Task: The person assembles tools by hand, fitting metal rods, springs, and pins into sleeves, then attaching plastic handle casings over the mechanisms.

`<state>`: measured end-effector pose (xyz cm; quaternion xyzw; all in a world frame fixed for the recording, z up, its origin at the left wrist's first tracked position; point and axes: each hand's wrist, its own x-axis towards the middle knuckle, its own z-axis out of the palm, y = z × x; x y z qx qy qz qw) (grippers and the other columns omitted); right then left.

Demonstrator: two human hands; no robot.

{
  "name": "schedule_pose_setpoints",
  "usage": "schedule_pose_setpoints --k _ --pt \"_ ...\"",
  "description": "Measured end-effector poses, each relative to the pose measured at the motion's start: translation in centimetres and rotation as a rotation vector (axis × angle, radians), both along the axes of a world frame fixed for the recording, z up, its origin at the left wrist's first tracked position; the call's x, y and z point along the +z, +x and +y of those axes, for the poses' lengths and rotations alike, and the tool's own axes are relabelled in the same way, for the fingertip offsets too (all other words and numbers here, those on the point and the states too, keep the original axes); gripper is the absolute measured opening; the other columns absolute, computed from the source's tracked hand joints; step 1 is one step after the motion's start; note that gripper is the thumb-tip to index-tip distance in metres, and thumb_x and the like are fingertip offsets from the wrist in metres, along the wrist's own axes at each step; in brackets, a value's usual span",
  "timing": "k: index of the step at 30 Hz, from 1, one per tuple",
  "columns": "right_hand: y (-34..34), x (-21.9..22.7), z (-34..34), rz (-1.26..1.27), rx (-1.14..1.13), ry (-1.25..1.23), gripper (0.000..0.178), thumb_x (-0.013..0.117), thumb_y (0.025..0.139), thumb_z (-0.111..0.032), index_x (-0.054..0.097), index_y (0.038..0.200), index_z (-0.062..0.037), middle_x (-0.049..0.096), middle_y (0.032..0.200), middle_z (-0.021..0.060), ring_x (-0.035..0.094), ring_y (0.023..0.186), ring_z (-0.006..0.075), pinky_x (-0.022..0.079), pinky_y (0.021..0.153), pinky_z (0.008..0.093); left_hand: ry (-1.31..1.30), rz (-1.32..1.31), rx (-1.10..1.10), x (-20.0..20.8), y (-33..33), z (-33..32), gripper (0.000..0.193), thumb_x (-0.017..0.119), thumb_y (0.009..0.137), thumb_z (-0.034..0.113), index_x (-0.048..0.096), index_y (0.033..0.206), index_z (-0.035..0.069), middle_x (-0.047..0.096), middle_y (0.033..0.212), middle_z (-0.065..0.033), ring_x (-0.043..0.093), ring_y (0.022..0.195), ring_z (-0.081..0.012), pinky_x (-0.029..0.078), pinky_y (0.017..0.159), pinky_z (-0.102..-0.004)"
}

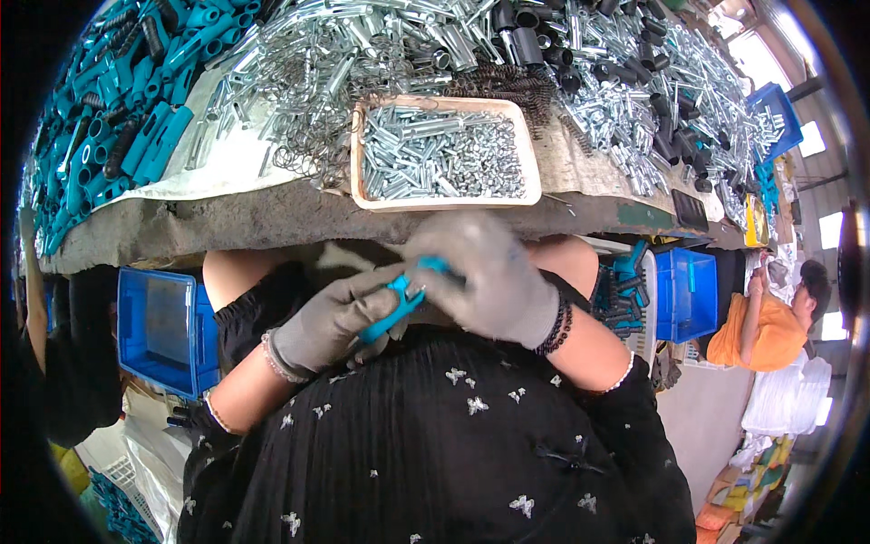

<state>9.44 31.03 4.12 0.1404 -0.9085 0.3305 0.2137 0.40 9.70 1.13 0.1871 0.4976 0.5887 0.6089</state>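
Note:
Over my lap, my gloved left hand (pixel 340 322) is closed around a teal plastic part (pixel 391 317). Its forked upper end sticks out past the thumb, and the fingers hide some of it. Close against it on the right is my gloved right hand (pixel 485 281), blurred by motion with its fingers bent. A second bit of teal (pixel 433 264) shows at those fingers; whether it belongs to the same part I cannot tell. Beyond both hands, at the table edge, sits a cream tray (pixel 536 172) of small silver metal pins and fittings.
Teal handles (pixel 100 136) are heaped at the far left. Metal tubes (pixel 335 45), dark springs (pixel 512 86) and black sleeves (pixel 666 136) cover the table. Blue crates (pixel 168 331) stand on both sides of me. At the right sits another person (pixel 766 326) in orange.

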Motion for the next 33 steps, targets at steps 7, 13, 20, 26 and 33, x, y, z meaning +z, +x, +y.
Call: schedule_pose_setpoints --k 7,13,20,26,33 --pt "-6.8 0.6 3.5 -0.244 -0.553 0.117 0.022 0.070 0.088 -0.026 0.071 0.097 -0.0052 0.068 0.099 0.0193 0.064 0.095 0.0372 0.051 0.085 0.0449 -0.068 -0.019 0.168 0.6 0.1 -0.4 0.048 0.057 0.100 0.046 0.059 0.125 0.006 0.058 0.078 0.0019 0.048 0.054 -0.0050 0.037 0.046 -0.0213" --pt "-6.8 0.1 2.9 -0.311 -0.601 0.075 0.020 0.072 0.086 -0.024 0.072 0.097 -0.0067 0.069 0.098 0.0205 0.066 0.092 0.0372 0.052 0.082 0.0458 -0.078 -0.090 0.221 -0.2 -0.4 -1.7 0.039 0.054 0.102 0.040 0.060 0.112 0.003 0.057 0.074 0.0006 0.048 0.052 -0.0057 0.037 0.045 -0.0222" --pt "-2.2 0.9 -1.1 -0.080 -0.159 -0.159 0.009 0.072 0.080 -0.007 0.065 0.086 -0.0050 0.061 0.095 0.0117 0.059 0.093 0.0318 0.048 0.083 0.0410 -0.047 -0.155 0.224 -0.4 -1.0 -2.5 0.045 0.055 0.102 0.035 0.054 0.131 0.000 0.060 0.084 -0.0022 0.049 0.051 -0.0069 0.039 0.047 -0.0221" --pt "-1.8 -1.5 -2.9 0.012 -0.107 0.028 0.015 0.072 0.076 -0.006 0.061 0.087 -0.0060 0.058 0.100 0.0097 0.056 0.092 0.0324 0.044 0.081 0.0444 -0.060 -0.171 0.244 -0.1 -0.8 -2.6 0.043 0.056 0.101 0.033 0.055 0.130 0.001 0.060 0.083 -0.0022 0.050 0.052 -0.0067 0.039 0.046 -0.0217" --pt "-1.0 -2.6 -4.4 0.146 -0.171 0.189 0.014 0.071 0.075 -0.009 0.061 0.085 -0.0082 0.059 0.103 0.0099 0.057 0.092 0.0322 0.043 0.084 0.0448 -0.049 -0.174 0.250 -0.8 -0.5 -2.4 0.043 0.058 0.100 0.035 0.057 0.128 0.002 0.061 0.084 -0.0020 0.052 0.056 -0.0061 0.039 0.046 -0.0215"
